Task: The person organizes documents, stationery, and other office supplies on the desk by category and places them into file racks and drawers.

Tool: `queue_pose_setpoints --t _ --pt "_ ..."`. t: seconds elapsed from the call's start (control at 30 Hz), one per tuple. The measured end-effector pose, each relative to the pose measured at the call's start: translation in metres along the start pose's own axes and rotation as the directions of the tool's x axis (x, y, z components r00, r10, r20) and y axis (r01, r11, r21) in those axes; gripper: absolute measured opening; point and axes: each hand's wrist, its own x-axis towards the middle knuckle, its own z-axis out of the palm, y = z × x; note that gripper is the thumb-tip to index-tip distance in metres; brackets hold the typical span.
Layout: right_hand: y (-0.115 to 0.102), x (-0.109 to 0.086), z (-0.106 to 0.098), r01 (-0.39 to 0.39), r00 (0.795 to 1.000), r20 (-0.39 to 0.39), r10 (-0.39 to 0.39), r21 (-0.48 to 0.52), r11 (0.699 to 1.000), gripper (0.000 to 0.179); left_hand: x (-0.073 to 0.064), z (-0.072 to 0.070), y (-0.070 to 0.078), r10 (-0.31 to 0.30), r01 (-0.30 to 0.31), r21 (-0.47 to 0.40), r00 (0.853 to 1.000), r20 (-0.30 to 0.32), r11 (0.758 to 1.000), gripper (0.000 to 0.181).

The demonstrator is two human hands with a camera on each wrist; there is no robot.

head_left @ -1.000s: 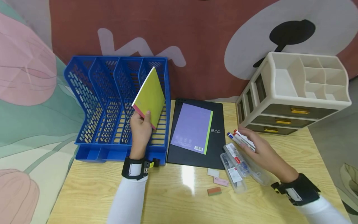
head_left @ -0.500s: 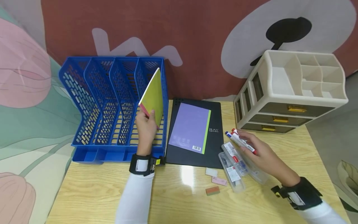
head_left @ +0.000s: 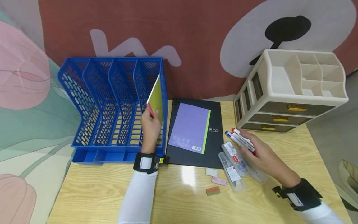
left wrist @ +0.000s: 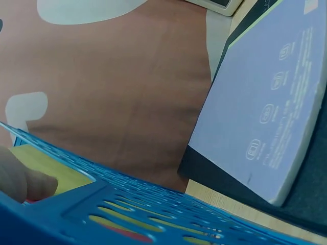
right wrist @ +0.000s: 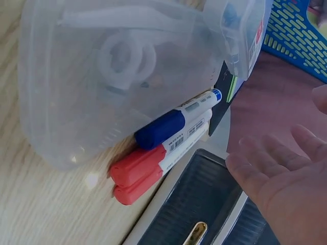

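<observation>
My left hand (head_left: pixel 151 126) grips the lower edge of a yellow-green notebook (head_left: pixel 156 98) with a pink edge, thumb on its right side. The notebook stands upright inside the rightmost compartment of the blue file rack (head_left: pixel 163 84). In the left wrist view the rack's perforated wall hides much of the notebook (left wrist: pixel 56 166). My right hand (head_left: pixel 260 152) hovers over whiteboard markers, one blue (right wrist: pixel 162 127) and two red (right wrist: pixel 138 167), by the clear plastic cases (head_left: pixel 235 180). The right wrist view shows the fingers (right wrist: pixel 273 155) loosely extended, apart from the markers, which lie on the table.
A purple notebook (head_left: pixel 190 127) lies on a black board (head_left: pixel 195 160) right of the rack. White, pink and orange-green erasers (head_left: pixel 213 190) sit near the front. At the back right stands a cream drawer organizer (head_left: pixel 269 74) with open top compartments.
My left hand has moved right and brought the notebook lower into the rack's rightmost compartment. The right hand stays over the markers. The camera view has shifted slightly.
</observation>
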Motion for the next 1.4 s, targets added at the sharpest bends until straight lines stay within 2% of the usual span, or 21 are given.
queue_pose_setpoints --t 0.3,0.5,0.63,0.9,1.13,1.4 --pt "-0.003 -0.001 -0.001 -0.010 1.000 0.018 0.010 0.014 1.000 0.064 0.000 -0.001 0.002 0.023 -0.028 0.050 0.995 0.093 0.998 0.025" --pt "-0.005 0.002 0.002 -0.002 1.000 0.015 0.002 0.030 1.000 0.063 0.000 -0.001 0.007 -0.033 0.013 0.087 0.973 0.227 0.996 0.033" --pt "-0.007 0.003 0.006 0.024 0.999 0.024 -0.025 0.027 0.999 0.061 -0.001 -0.001 0.008 -0.033 0.002 0.114 0.964 0.265 0.993 0.038" --pt "-0.011 0.007 0.009 -0.007 0.999 0.046 0.006 0.028 1.000 0.061 0.001 -0.001 0.011 -0.017 -0.010 0.096 0.961 0.276 0.995 0.045" --pt "-0.019 0.018 0.010 -0.031 0.996 0.083 0.026 0.061 0.998 0.062 0.002 0.000 0.012 -0.020 -0.007 0.109 0.969 0.246 0.994 0.046" --pt "-0.024 0.020 0.009 -0.018 0.999 0.038 0.016 0.066 0.998 0.056 0.002 0.001 0.010 0.034 -0.064 0.110 0.968 0.249 0.992 0.056"
